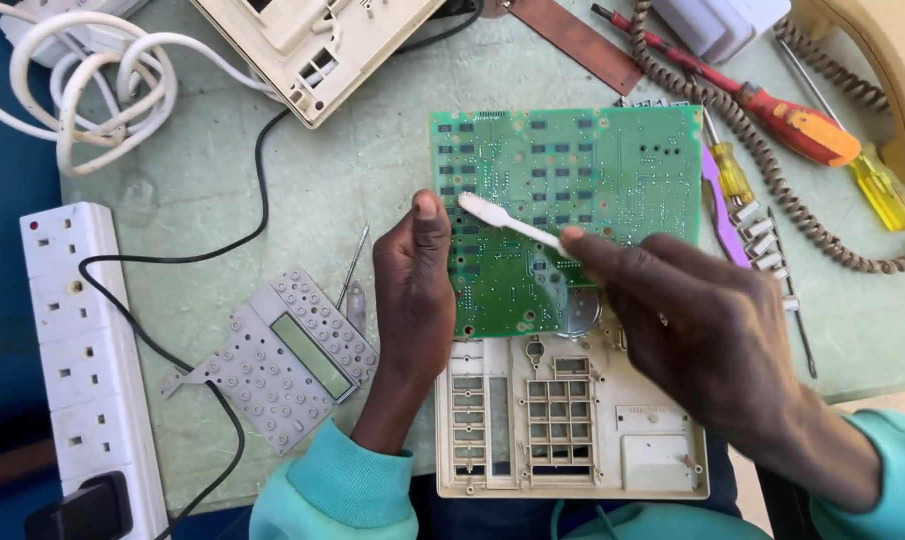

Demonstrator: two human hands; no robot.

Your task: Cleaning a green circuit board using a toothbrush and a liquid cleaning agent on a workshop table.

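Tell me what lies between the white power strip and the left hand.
In the head view, a grey keypad panel with a small screen lies between the power strip and the left hand, crossed by a black cable.
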